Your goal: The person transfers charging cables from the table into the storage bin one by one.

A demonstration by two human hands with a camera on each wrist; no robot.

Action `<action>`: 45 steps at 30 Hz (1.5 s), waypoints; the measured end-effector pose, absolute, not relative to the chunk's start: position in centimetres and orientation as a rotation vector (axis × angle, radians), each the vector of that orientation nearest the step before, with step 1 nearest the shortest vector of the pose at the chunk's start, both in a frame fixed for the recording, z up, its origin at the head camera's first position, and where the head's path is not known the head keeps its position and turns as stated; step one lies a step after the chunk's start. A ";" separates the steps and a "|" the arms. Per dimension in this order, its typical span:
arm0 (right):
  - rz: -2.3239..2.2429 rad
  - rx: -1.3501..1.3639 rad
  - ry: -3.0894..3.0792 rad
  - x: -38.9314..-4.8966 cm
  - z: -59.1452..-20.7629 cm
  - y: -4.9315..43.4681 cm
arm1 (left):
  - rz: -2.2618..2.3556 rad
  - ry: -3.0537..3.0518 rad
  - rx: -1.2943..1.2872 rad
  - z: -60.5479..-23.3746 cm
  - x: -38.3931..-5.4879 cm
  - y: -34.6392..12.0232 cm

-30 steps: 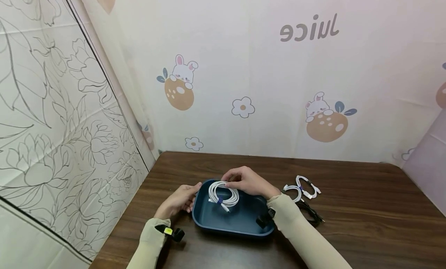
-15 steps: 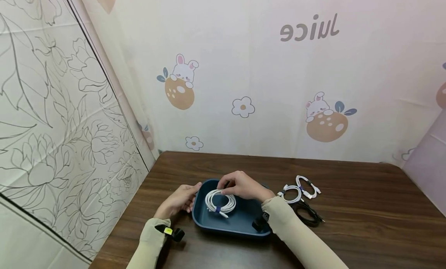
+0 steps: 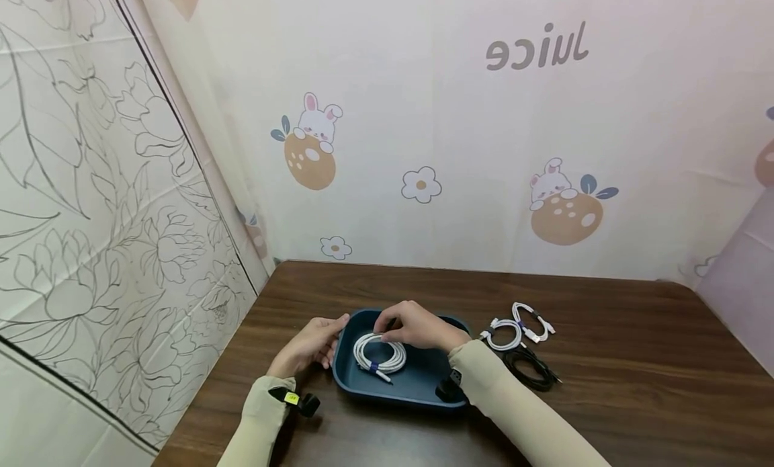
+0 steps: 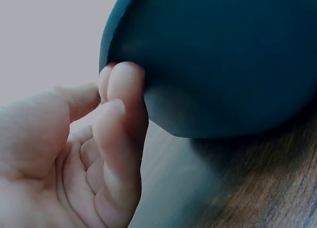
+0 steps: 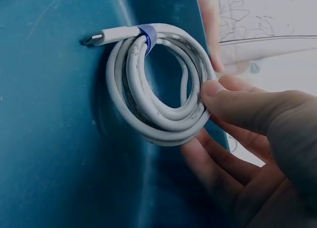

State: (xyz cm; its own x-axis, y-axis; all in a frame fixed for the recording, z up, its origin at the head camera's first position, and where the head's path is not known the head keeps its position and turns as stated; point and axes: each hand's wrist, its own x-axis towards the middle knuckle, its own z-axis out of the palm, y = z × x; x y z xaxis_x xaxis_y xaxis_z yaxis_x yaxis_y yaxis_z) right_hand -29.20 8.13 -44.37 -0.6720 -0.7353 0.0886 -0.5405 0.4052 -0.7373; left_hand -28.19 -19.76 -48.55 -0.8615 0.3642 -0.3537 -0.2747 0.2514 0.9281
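A coiled white USB cable (image 3: 396,361), bound by a blue strap, lies low inside the blue tray (image 3: 405,400), towards its left end. My right hand (image 3: 414,324) pinches the far side of the coil between thumb and fingers. In the right wrist view the thumb lies on top of the white cable (image 5: 163,124), with fingers below it; the plug (image 5: 101,37) points away from the hand. My left hand (image 3: 308,347) grips the tray's left rim. In the left wrist view the left hand (image 4: 99,149) has its thumb and fingers on either side of the tray wall (image 4: 111,32).
Right of the tray, two smaller coiled white cables (image 3: 504,346) (image 3: 532,336) and a coiled black cable (image 3: 547,381) lie on the dark wooden table (image 3: 635,359). A patterned cloth wall (image 3: 417,238) rises behind the table's back edge.
My right hand has moved slightly left and down with the white cable, so the coil sits lower in the tray. The left hand keeps its grip on the rim.
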 end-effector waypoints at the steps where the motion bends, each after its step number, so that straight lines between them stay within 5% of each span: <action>1: -1.119 -1.137 2.413 -29.2 -44.4 8.1 | 1.653 2.023 0.079 -48.5 -28.2 -19.8; 45: -0.923 -1.082 2.424 -28.7 -42.7 8.4 | 1.665 1.976 0.001 -48.0 -28.1 -20.2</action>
State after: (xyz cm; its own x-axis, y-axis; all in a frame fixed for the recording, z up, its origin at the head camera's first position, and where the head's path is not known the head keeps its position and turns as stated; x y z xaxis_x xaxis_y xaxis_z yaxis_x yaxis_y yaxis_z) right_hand -28.72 8.38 -42.66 -0.6574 -0.7528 -0.0344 -0.5392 0.5018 -0.6764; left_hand -28.13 -20.19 -48.01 -0.8485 0.3414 -0.4044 -0.3405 0.2328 0.9110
